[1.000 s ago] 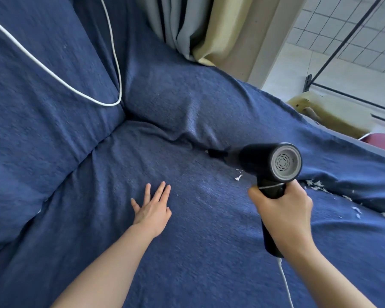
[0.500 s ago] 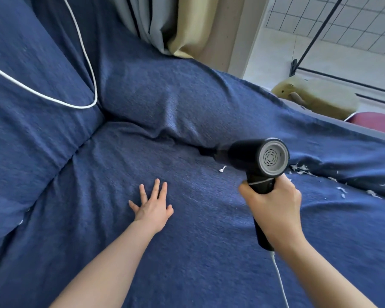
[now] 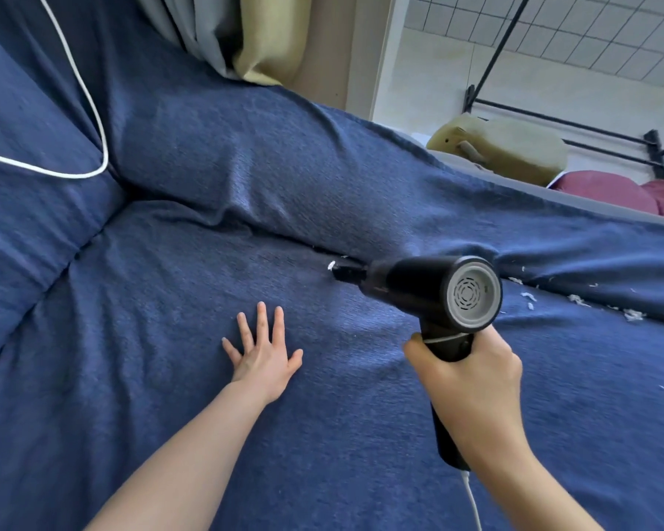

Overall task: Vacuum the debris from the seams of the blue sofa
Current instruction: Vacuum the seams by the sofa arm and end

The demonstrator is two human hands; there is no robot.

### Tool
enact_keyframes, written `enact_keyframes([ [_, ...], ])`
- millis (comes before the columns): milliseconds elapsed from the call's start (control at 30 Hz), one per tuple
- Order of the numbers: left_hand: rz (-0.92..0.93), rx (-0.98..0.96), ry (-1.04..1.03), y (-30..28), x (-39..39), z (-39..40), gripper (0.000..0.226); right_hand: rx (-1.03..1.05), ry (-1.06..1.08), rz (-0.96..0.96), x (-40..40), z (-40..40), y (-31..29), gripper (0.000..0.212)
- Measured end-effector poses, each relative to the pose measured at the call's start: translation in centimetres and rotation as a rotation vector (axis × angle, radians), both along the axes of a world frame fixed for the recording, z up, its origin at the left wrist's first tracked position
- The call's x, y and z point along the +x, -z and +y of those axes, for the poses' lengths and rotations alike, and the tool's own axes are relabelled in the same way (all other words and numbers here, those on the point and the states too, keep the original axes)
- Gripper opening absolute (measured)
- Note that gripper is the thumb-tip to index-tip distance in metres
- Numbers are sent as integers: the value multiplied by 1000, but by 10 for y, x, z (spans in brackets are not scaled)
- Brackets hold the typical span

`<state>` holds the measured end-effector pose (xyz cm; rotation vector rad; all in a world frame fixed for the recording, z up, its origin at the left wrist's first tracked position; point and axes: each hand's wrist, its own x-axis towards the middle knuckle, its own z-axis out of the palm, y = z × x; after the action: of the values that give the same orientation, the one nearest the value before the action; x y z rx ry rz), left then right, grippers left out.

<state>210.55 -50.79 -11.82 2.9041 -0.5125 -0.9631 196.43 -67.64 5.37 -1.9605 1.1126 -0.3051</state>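
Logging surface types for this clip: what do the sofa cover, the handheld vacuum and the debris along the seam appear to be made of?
Sofa cover: woven, towel-like blue fabric, matte, with a nubby grain and soft wrinkles. Handheld vacuum: smooth black body, probably plastic, with a faint sheen, and a grey perforated rear cap. Debris: small white shreds, possibly paper or stuffing; too small to tell.

Count, sofa corner:
1 handheld vacuum (image 3: 418, 289), 2 hands, 2 white cables, 1 blue sofa (image 3: 169, 377), 2 curtains; debris flecks too many to count.
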Motion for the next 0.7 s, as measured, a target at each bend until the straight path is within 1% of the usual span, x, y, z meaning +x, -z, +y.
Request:
enact_keyframes([
  [133, 37, 40, 25, -4, 5, -3, 84, 48, 29, -16, -2, -5, 0, 19],
  [233, 51, 58, 37, -5, 7, -3, 84, 50, 44, -59, 8, -8, 2, 20],
  [333, 48, 63, 37, -4, 6, -4, 85, 50, 29, -54, 23, -7, 7, 21],
  [500, 56, 74, 41, -2, 8, -4, 85, 3, 1, -68, 35, -2, 10, 23],
  [700, 53, 81, 51, -2, 9, -4, 85, -34, -41, -42, 62, 8, 15, 25],
])
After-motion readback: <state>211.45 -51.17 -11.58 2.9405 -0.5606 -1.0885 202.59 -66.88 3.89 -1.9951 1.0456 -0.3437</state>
